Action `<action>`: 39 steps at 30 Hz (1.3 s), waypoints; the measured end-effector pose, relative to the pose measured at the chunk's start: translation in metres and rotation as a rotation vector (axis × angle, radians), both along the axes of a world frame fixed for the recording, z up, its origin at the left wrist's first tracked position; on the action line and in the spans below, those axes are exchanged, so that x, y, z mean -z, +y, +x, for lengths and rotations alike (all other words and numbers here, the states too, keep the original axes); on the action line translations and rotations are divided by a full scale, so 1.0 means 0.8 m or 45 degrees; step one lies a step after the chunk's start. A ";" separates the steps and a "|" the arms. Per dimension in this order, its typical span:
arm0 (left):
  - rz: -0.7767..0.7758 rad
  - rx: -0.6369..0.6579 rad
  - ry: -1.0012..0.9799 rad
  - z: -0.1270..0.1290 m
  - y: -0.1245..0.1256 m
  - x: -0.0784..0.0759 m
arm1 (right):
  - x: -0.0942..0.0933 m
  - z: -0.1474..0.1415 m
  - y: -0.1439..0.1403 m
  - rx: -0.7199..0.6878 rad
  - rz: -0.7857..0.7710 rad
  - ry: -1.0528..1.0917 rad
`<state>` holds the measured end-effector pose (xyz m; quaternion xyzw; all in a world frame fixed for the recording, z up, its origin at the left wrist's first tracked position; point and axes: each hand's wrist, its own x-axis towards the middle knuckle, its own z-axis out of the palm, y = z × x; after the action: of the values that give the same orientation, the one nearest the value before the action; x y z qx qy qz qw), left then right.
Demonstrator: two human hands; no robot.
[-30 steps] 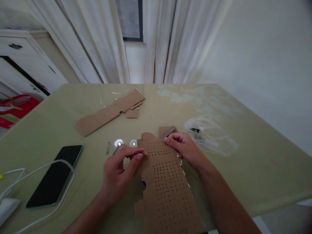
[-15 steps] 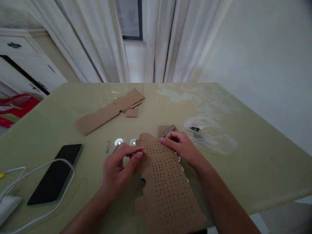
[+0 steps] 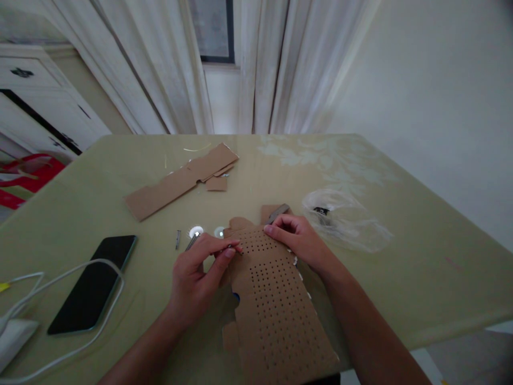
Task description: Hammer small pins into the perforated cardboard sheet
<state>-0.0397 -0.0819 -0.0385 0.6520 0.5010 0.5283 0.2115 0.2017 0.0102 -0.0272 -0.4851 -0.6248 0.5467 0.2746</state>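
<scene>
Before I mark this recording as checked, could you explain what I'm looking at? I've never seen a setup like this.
There's no machine here: a person works with two bare hands, seen by a single camera worn on the head, looking forward and down. On the table lie a smartphone crossed by a white cable, a long cardboard strip and a clear plastic bag. In front of the person is a perforated cardboard sheet with rows of small holes. The left hand pinches a slim item at the sheet's left side, too small to identify. The right hand has its fingertips on the sheet's far part; whether it grips or just steadies it, I can't tell.
</scene>
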 end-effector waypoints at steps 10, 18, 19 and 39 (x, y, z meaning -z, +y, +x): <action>0.001 0.005 0.033 -0.001 -0.001 -0.001 | -0.002 -0.002 -0.001 0.004 0.013 -0.007; 0.039 0.040 0.040 0.000 0.001 -0.004 | -0.001 -0.002 -0.001 0.001 0.020 -0.018; 0.048 0.042 0.042 0.000 0.001 -0.005 | -0.001 -0.002 -0.001 0.001 0.022 -0.020; 0.060 0.069 0.086 0.000 0.002 -0.006 | 0.000 -0.002 -0.001 -0.007 0.015 -0.017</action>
<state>-0.0397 -0.0806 -0.0339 0.6876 0.4775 0.5116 0.1934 0.2001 0.0096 -0.0272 -0.4854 -0.6313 0.5405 0.2716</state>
